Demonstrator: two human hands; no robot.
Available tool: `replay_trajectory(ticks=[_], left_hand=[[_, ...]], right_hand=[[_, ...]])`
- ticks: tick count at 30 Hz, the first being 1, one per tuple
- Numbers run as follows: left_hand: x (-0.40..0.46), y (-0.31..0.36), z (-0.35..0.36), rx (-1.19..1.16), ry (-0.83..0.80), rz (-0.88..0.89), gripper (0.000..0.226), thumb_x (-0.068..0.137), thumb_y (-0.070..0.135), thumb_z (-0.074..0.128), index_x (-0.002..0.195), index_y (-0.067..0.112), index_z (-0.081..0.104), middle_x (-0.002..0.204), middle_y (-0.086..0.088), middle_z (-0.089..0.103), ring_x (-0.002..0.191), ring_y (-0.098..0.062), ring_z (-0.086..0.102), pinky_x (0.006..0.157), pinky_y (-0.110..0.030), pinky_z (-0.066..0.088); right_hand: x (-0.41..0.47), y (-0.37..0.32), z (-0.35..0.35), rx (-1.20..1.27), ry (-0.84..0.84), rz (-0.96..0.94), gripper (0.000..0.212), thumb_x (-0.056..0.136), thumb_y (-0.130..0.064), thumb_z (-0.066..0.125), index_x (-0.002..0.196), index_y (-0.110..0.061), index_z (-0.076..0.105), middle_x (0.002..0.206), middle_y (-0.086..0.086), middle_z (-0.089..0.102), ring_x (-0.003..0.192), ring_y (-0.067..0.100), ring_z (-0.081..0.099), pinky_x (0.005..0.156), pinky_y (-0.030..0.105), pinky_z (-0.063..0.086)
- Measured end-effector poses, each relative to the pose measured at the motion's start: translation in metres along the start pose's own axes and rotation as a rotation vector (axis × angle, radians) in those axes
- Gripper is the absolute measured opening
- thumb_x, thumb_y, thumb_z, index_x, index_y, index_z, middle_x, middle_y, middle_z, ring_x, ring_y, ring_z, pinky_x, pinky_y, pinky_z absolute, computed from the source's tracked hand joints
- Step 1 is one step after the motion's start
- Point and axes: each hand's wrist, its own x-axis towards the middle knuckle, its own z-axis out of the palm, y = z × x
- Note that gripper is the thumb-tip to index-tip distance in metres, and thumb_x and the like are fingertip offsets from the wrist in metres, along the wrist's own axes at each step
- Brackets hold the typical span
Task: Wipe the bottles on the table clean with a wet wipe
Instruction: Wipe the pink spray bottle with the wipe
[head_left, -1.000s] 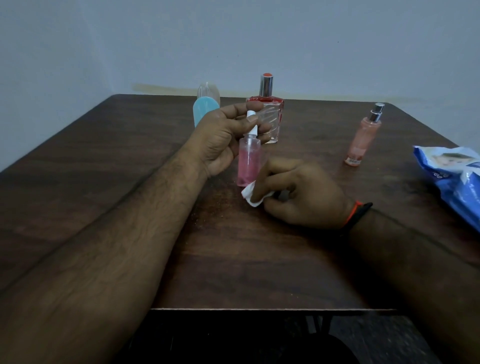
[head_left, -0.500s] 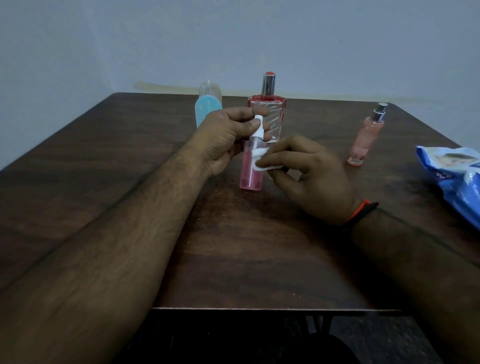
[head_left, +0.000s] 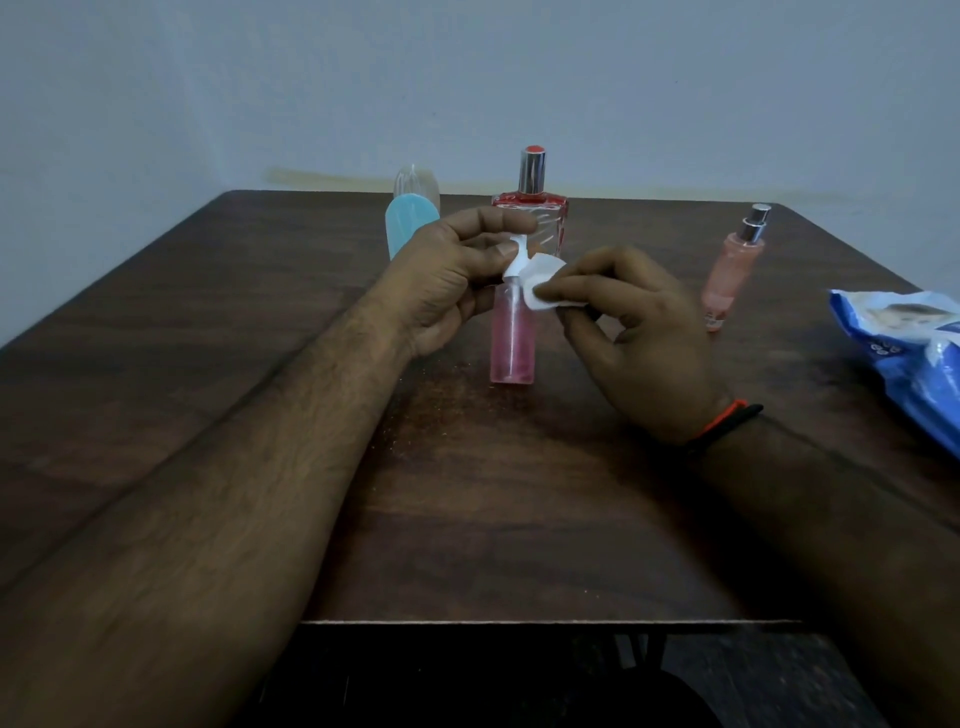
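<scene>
A small pink spray bottle (head_left: 512, 338) with a white nozzle stands upright on the dark wooden table (head_left: 519, 493). My left hand (head_left: 452, 280) pinches its white top between thumb and forefinger. My right hand (head_left: 634, 322) pinches a folded white wet wipe (head_left: 543, 283) and presses it against the bottle's neck and shoulder. Behind them stand a blue bottle with a clear cap (head_left: 410, 221) and a red square perfume bottle with a silver cap (head_left: 535, 202). A slim peach spray bottle (head_left: 732, 270) stands to the right.
A blue and white pack of wet wipes (head_left: 904, 343) lies at the table's right edge. A pale wall rises behind the table. Fine crumbs or dust speckle the wood in front of the pink bottle.
My right hand has risen with the wipe from the table beside the bottle's base up to its neck. The left hand stays at the nozzle.
</scene>
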Motion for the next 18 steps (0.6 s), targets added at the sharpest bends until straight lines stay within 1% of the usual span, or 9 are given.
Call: replay_trajectory(ticks=[2,4,6,8,9,11,13,16,18], left_hand=[[-0.001,0.000,0.001,-0.003,-0.019,0.005,0.026,0.095,-0.005,0.050,0.098,0.012,0.069,0.099,-0.006,0.071,0.091,-0.018,0.071,0.077,-0.035,0.061],[0.000,-0.001,0.000,-0.012,-0.022,0.008,0.027,0.096,-0.005,0.050,0.098,0.012,0.070,0.100,-0.007,0.074,0.094,-0.019,0.072,0.077,-0.035,0.061],[0.001,-0.002,-0.003,-0.022,-0.015,0.004,0.026,0.096,-0.005,0.050,0.101,0.010,0.070,0.101,-0.007,0.075,0.098,-0.023,0.072,0.079,-0.037,0.061],[0.001,-0.002,-0.005,-0.022,-0.011,0.002,0.024,0.094,-0.004,0.053,0.102,0.011,0.070,0.104,-0.010,0.074,0.102,-0.028,0.071,0.085,-0.043,0.059],[0.001,-0.002,-0.005,-0.018,-0.016,0.006,0.023,0.093,-0.004,0.056,0.101,0.012,0.071,0.104,-0.010,0.073,0.101,-0.028,0.071,0.086,-0.045,0.059],[-0.001,0.000,-0.002,0.002,-0.030,0.026,0.021,0.091,-0.002,0.060,0.098,0.015,0.071,0.104,-0.010,0.071,0.094,-0.023,0.071,0.083,-0.042,0.059],[-0.003,0.002,0.002,0.014,-0.040,0.048,0.020,0.089,-0.001,0.063,0.098,0.016,0.070,0.104,-0.008,0.070,0.090,-0.019,0.071,0.077,-0.038,0.061],[-0.004,0.002,0.005,0.008,-0.029,0.060,0.020,0.085,0.000,0.067,0.097,0.015,0.069,0.094,-0.003,0.073,0.084,-0.016,0.072,0.067,-0.031,0.061],[-0.003,0.001,0.004,0.017,-0.004,0.065,0.021,0.083,0.001,0.070,0.098,0.015,0.070,0.089,-0.001,0.073,0.082,-0.014,0.071,0.065,-0.030,0.059]], right_hand=[[0.000,-0.001,0.001,0.007,-0.047,-0.009,0.019,0.089,-0.001,0.064,0.105,-0.005,0.075,0.105,0.009,0.065,0.095,0.017,0.062,0.082,0.018,0.049],[0.000,-0.004,0.001,0.034,-0.123,-0.052,0.018,0.090,-0.004,0.063,0.102,-0.005,0.075,0.105,0.008,0.065,0.096,0.019,0.063,0.082,0.025,0.052],[-0.001,-0.009,-0.001,0.066,-0.198,-0.094,0.019,0.088,-0.010,0.059,0.095,-0.006,0.077,0.100,0.007,0.066,0.092,0.020,0.063,0.078,0.032,0.054],[-0.002,-0.011,-0.002,0.071,-0.216,-0.123,0.021,0.086,-0.013,0.058,0.089,-0.006,0.077,0.095,0.007,0.066,0.086,0.021,0.064,0.074,0.035,0.054],[-0.002,-0.011,-0.002,0.063,-0.193,-0.123,0.020,0.086,-0.011,0.059,0.089,-0.005,0.077,0.095,0.008,0.066,0.086,0.021,0.063,0.074,0.035,0.054],[0.000,-0.008,-0.001,0.035,-0.106,-0.094,0.018,0.087,-0.005,0.061,0.095,-0.004,0.076,0.098,0.010,0.065,0.089,0.022,0.062,0.077,0.032,0.053],[0.001,-0.006,-0.001,-0.005,-0.049,-0.080,0.019,0.090,-0.004,0.061,0.102,-0.002,0.075,0.103,0.013,0.064,0.095,0.025,0.061,0.082,0.034,0.052],[0.001,-0.005,-0.001,-0.067,-0.102,-0.169,0.025,0.089,0.001,0.058,0.107,-0.005,0.075,0.108,0.012,0.065,0.098,0.028,0.058,0.083,0.035,0.047],[0.000,-0.005,-0.001,-0.090,-0.113,-0.206,0.027,0.087,0.005,0.058,0.105,-0.006,0.075,0.108,0.011,0.066,0.098,0.029,0.058,0.084,0.035,0.045]])
